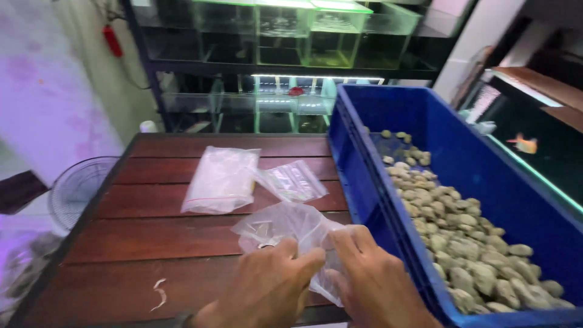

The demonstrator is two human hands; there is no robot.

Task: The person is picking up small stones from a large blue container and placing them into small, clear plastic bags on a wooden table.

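Note:
My left hand (pixel 267 285) and my right hand (pixel 370 279) both pinch the near edge of a clear plastic zip bag (pixel 285 226) low over the dark red slatted table (pixel 146 237). The bag is crumpled and looks empty. Two more clear bags lie flat farther back on the table: a larger one (pixel 221 180) and a smaller one (pixel 293 180). Just to the right of my right hand stands a blue plastic crate (pixel 486 170) holding several pale grey-green pebbles (pixel 452 225).
Glass aquarium tanks on a dark rack (pixel 285 36) stand behind the table. A tank with an orange fish (pixel 525 144) is at the far right. A white fan (pixel 76 191) sits on the floor left of the table. A small white scrap (pixel 160 291) lies near the table's front.

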